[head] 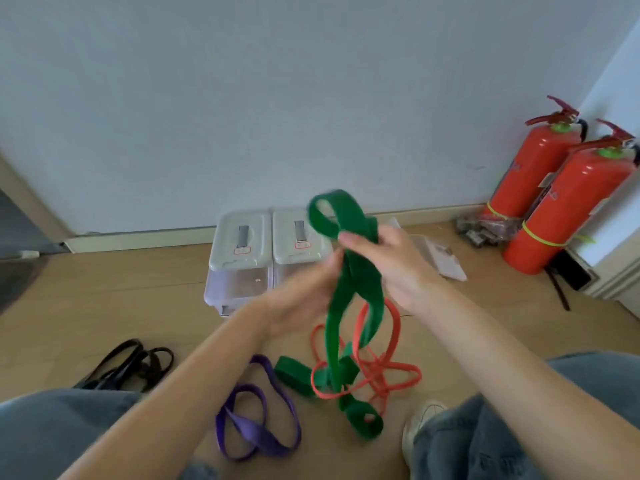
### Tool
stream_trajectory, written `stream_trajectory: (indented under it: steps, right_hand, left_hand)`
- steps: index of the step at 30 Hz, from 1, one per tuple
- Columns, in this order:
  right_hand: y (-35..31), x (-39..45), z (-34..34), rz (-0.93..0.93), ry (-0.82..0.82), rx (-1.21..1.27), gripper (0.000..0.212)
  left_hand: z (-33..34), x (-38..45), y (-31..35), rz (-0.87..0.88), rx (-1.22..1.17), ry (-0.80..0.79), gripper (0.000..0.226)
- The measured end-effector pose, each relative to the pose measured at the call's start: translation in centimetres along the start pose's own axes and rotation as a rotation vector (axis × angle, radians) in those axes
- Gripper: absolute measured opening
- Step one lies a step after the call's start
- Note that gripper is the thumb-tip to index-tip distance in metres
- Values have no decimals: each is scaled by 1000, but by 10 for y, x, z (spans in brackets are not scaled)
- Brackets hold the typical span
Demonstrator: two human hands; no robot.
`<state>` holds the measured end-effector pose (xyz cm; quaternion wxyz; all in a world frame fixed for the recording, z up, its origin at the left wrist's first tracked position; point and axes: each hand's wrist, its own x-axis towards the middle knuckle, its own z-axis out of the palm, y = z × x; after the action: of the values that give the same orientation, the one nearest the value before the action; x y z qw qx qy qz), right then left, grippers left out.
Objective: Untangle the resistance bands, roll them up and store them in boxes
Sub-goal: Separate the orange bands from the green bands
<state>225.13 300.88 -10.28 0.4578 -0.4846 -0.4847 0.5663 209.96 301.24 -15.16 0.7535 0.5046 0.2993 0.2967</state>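
green band lifted above wooden floor, right hand grips its upper loop, left hand pinches it lower; tail tangled with red band on floor, boxes behind.

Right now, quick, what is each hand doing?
Left hand: holds the green band, though blur hides its fingers.
Right hand: grips the green band near its top loop.

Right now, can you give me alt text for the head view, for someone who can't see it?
Both hands, left hand and right hand, hold up a green band still tangled below with a red band on the wooden floor. A purple band and a black band lie apart; two lidded boxes stand by the wall.
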Motion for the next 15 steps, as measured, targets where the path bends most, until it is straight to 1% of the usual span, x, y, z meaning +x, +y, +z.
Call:
stream_trajectory:
  steps: [1,2,4,5,7,8,9,10,11,13,14,15]
  right_hand:
    - [-7,4,3,-2,4,79,17]
    - [-11,7,5,-7,-4,135,15]
    - [-13,9,7,-4,13,215,22]
    - [-11,10,6,4,29,239,24]
    - [-2,12,-3,59,43,239,27]
    - [3,12,-9,132,5,208,36]
    - [9,11,-15,227,-80,147,52]
    - [17,6,-21,313,-195,51,64]
    - [26,0,-24,378,-309,-71,70]
    - [44,-14,-24,403,-476,-312,67]
    - [51,-18,-22,370,-497,-388,58]
    - [56,-21,-20,319,-469,-421,47]
  left_hand:
    - [3,-3,-20,-26,20,-18,66]
    - [7,-3,-36,-50,75,31,63]
    - [9,0,-56,-33,278,209,38]
    - [6,0,-59,-27,321,272,26]
    - [1,-2,-56,-34,288,335,12]
    - [-1,-4,-51,-31,242,348,11]
    - [-3,-5,-44,-11,191,365,10]
    - [-4,-5,-35,25,134,394,10]
    - [-4,-5,-27,63,74,431,12]
    - [-1,-1,-9,88,-13,480,21]
    - [4,1,-3,79,-20,473,24]
    - [9,3,2,65,-15,455,24]
